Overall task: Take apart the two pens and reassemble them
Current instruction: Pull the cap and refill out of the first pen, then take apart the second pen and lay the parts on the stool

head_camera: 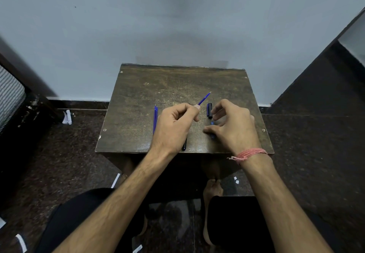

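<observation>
Left hand (173, 126) grip pinching thin blue plastic refill (204, 98), right hand (235, 126) grip loosely spread over small blue pen part (212, 123), scuffed brown tabletop (148, 94), black cylindrical cap (209, 110) nearby.

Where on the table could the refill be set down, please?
Free: the far half of the table, beyond the cap, and the left strip outside the blue refills. Crowded: the near middle, around the left hand and right hand.
</observation>
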